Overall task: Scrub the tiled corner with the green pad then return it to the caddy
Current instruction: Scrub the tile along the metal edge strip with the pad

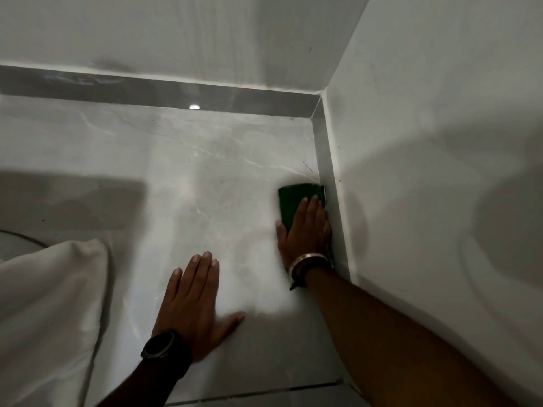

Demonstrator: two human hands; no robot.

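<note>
A dark green scrub pad point(295, 198) lies flat on the grey marbled floor tile point(205, 171), pushed against the skirting strip of the right-hand wall. My right hand point(305, 230) presses down on it with fingers together, covering the pad's near half. My left hand point(195, 301) rests flat on the tile closer to me, fingers spread, holding nothing; a black watch sits on its wrist. The corner where the two walls meet point(321, 96) is further away, beyond the pad. No caddy is in view.
White cloth point(50, 304) bunches at the lower left, over a curved white edge point(17, 236). The right wall point(426, 142) stands close beside my right forearm. A grout line point(264, 392) crosses the floor near the bottom.
</note>
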